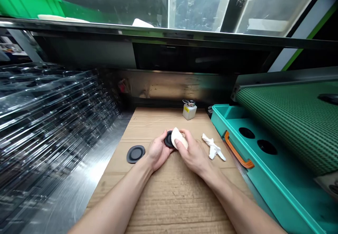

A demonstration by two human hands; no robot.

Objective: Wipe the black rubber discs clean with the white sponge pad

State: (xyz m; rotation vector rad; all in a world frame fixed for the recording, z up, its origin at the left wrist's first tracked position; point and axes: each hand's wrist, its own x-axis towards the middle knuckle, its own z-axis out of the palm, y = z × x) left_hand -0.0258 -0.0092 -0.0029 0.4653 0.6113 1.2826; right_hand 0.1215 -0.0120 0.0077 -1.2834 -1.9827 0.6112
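A tall stack of clear plastic trays (pixel 52 121) fills the left side, standing on the metal tabletop (pixel 88 177). To the right runs a green mesh conveyor belt (pixel 287 114). Between them, a cardboard sheet (pixel 174 202) covers the middle of the tabletop. A teal bin (pixel 271 191) sits along the sheet's right side, partly beneath the belt.

Both hands meet over the middle of the cardboard. The left hand (pixel 160 152) has its fingers closed on the edge of a small black disc; the right hand (pixel 192 153) pinches a white pad between thumb and fingers.

An orange handle (pixel 237 153) crosses the bin's near wall, and two black discs (pixel 267 147) lie inside. Right of the hands rests a crumpled white cloth (pixel 212 147). A loose black disc (pixel 135 154) lies flat left of the left hand. A squarish bottle (pixel 189 111) stands upright at the cardboard's far end.

The white pad (pixel 179 139) overlaps the right part of the held disc (pixel 168 139); whether it presses there, I cannot tell.
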